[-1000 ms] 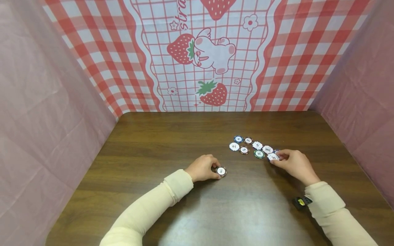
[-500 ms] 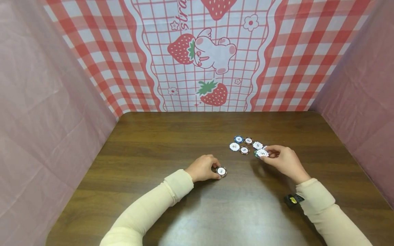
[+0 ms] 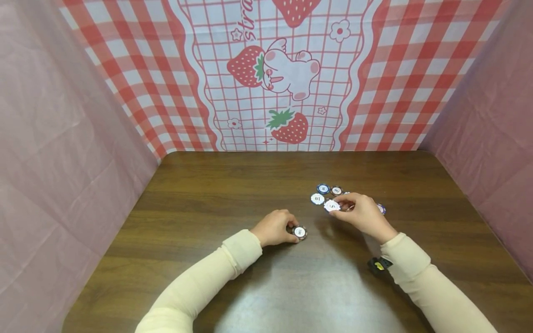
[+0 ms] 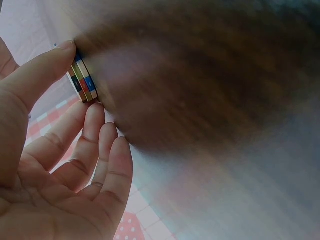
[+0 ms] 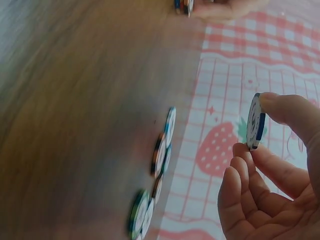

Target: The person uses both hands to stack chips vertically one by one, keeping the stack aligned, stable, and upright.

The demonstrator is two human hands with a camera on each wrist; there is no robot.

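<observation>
My left hand (image 3: 272,227) grips a short stack of poker chips (image 3: 300,232) between thumb and fingers. The top chip reads 100, and the left wrist view shows coloured edges on the stack (image 4: 83,81), which is on the table. My right hand (image 3: 363,216) pinches one white poker chip (image 3: 331,206) marked 5. Held up off the table, this chip (image 5: 254,121) is seen nearly edge-on in the right wrist view. Loose chips lie below and behind it: a white 10 chip (image 3: 317,199), a blue chip (image 3: 323,188) and a dark-edged chip (image 3: 336,190). My right hand hides others.
A purple-edged chip (image 3: 381,209) lies right of my right hand. In the right wrist view a green-edged chip (image 5: 137,214) shows among several loose ones. The brown wooden table (image 3: 216,185) ends at a strawberry-patterned cloth (image 3: 287,83), with pink cloth (image 3: 62,162) at the sides.
My right hand has lifted the white 5 chip off the right end of the loose chips and carried it left, uncovering the purple-edged chip. My left hand has stayed still with its stack.
</observation>
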